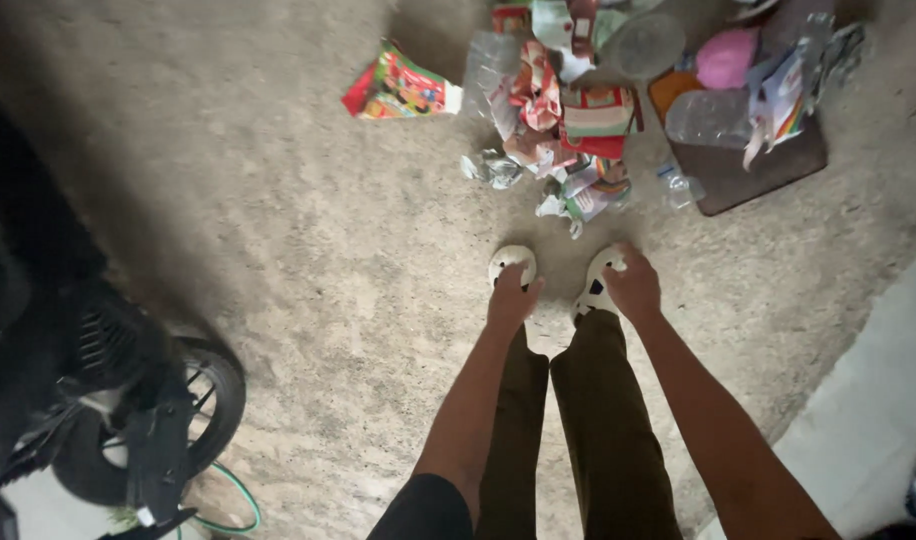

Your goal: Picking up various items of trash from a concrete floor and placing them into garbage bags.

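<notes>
Left hand covers most of left slipper; fingers curled under, grip unclear. Right hand hides part of right slipper. Litter pile at 12 o'clock cut by top edge, single wrappers blurred, kinds unclear. Motorbike wheel at 8 o'clock cut by left and bottom edges. Dark thing at 4 o'clock corner too cropped to tell.

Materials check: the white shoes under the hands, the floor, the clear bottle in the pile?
White shoes: matte moulded foam or rubber, judging by smooth rounded toes. Floor: rough bare concrete, grainy and mottled. Clear bottle: thin plastic, see-through with soft glints. Left hand and right hand rest by the shoes.
</notes>
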